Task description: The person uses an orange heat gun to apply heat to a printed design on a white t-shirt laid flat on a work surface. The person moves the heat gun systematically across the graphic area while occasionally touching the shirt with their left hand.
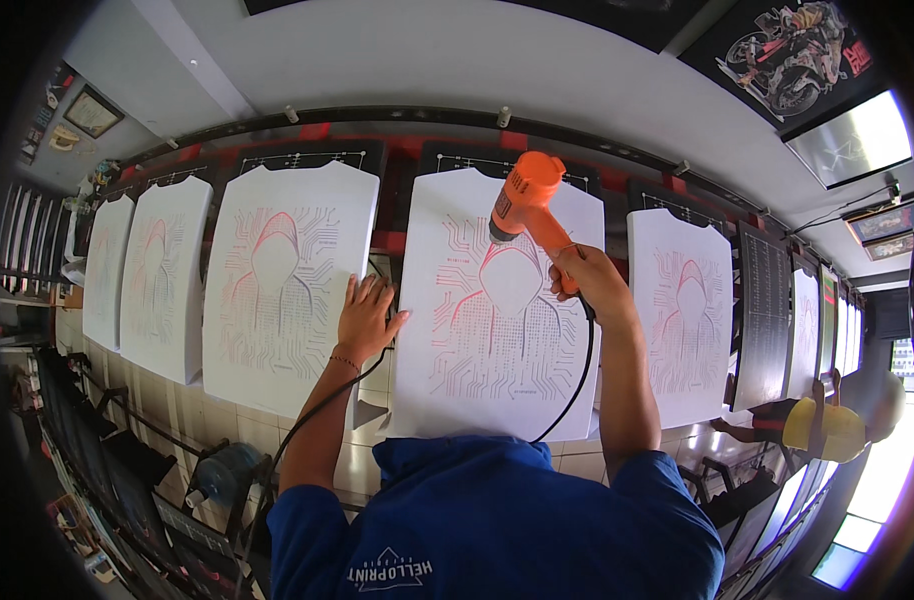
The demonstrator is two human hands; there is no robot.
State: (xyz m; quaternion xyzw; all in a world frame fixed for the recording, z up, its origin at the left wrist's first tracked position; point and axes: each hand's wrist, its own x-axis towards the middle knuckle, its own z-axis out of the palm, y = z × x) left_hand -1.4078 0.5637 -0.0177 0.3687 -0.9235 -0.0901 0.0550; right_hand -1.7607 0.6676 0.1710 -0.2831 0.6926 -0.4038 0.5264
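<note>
Right grip point(580, 268) clutches orange heat gun point(530, 200).

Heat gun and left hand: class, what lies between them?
In the head view, the printed white shirt stretches between the orange heat gun and the left hand, with a dark gap beside the hand.

Black motorcycle poster point(792, 55), upper right

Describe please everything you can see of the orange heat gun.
The orange heat gun looks like plastic, with a dark nozzle pointing down-left at the hooded-figure print on a white shirt stretched on a board. The right hand grips its handle. A black cord runs from the handle down toward the person's blue shirt. The nozzle appears close to the fabric; contact is unclear.
</note>
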